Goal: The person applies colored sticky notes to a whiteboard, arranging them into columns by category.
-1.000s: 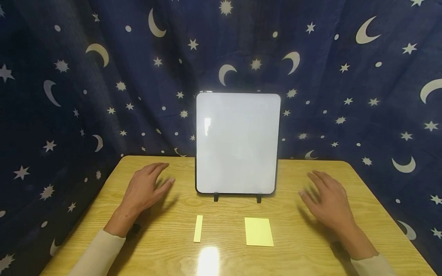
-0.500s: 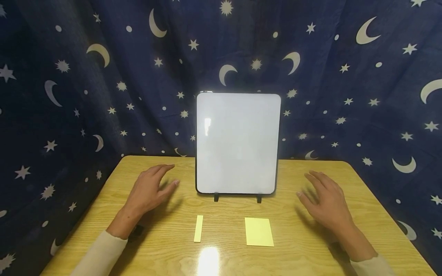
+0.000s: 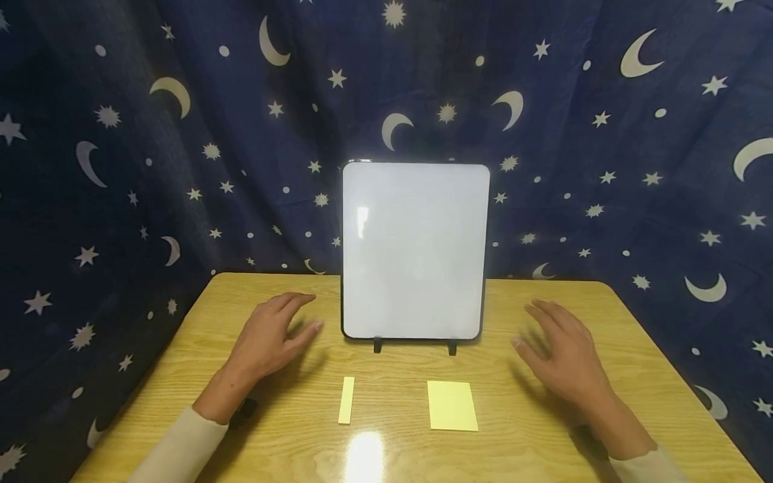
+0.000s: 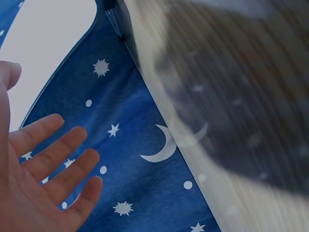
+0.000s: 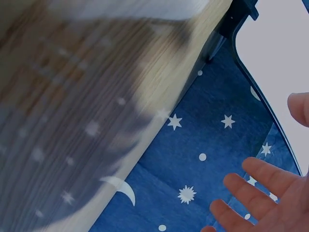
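The board [image 3: 417, 251] is standing upright on the bench [image 3: 513, 456], resting on two black feet [image 3: 377, 345], between the left hand [image 3: 266, 339] and the right hand [image 3: 568, 355]. Both hands are hovering with fingers relaxed and spread, grasping nothing; each is staying apart from the board, near one of its sides. In front of it, a yellow strip [image 3: 347, 400] is lying toward the left and a yellow note [image 3: 453, 406] toward the right, both flat.

The board is looking stiff and fairly light, its glossy face probably slippery under fingertips; its dark side edges are offering the surest hold, one palm to each side. Those small feet are probably giving it little steadiness against a push high up. The strip and note are seeming like paper: very light, bendable, easy to crease, best pinched at an edge or corner. Whether either is a single sheet or a thin pad is not showing.

The board is forming a tall rectangle with rounded corners and a thin dark rim. The bench is showing pale yellow wood grain under a sheen that is catching a bright reflection. Behind, a dark blue curtain [image 3: 543, 168] is hanging in soft folds, carrying pale moons, stars and dots.
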`<state>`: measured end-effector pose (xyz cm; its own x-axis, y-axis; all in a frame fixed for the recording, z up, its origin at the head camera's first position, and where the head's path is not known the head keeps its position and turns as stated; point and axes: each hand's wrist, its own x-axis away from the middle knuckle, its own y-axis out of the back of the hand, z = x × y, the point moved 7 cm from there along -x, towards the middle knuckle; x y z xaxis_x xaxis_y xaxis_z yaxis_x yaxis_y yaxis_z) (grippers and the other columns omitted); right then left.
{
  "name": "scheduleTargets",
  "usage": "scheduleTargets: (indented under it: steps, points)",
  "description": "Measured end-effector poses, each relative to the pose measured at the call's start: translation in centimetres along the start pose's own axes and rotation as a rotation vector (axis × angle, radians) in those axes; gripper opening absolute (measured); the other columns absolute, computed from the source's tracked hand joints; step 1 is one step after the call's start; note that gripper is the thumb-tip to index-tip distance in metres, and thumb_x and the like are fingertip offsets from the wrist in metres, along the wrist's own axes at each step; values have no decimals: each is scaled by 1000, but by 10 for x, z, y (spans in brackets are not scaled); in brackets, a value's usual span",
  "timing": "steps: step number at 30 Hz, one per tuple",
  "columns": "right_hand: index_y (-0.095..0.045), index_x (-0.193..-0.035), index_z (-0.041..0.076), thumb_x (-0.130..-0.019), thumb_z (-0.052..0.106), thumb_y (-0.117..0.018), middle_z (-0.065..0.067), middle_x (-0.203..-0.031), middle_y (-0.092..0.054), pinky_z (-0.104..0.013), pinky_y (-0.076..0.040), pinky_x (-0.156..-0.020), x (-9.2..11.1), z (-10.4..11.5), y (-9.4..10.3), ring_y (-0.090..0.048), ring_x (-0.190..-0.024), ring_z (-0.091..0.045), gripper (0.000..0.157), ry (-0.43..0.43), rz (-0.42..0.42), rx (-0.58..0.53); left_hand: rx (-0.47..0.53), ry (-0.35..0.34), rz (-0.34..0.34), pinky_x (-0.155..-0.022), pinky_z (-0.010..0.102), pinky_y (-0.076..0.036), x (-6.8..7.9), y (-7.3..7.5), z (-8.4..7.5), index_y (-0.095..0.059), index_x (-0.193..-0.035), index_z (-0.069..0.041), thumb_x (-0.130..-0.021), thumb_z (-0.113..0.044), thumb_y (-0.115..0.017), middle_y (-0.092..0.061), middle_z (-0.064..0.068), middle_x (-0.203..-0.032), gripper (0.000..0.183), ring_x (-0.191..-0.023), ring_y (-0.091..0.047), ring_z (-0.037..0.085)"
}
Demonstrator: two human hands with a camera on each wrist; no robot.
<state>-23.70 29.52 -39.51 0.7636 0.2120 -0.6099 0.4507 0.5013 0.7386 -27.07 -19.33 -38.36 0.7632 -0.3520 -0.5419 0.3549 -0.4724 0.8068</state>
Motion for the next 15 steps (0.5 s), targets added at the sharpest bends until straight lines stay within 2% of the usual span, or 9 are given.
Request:
scheduleTargets:
  steps: [6,15]
  points:
    - [-64,-140,2,-84,25,-84,-22,-144,-60,-72,-36,-104,-1,7,-1,-50,-135,-50,63,22,2,-5,14,-1,4,-103,59,-48,0,-1,-5,-68,-139,-11,-98,-45,-73,-69,9,-133,54,-125,-65,35]
    - [-63,-141,1,-86,26,-83,-22,-145,-60,-72,-36,-104,-1,14,-3,-51,-135,-50,64,32,18,-5,15,-26,10,-100,57,-49,0,-1,-14,-68,-140,-13,-98,-46,-73,-70,8,-131,53,-123,-65,33]
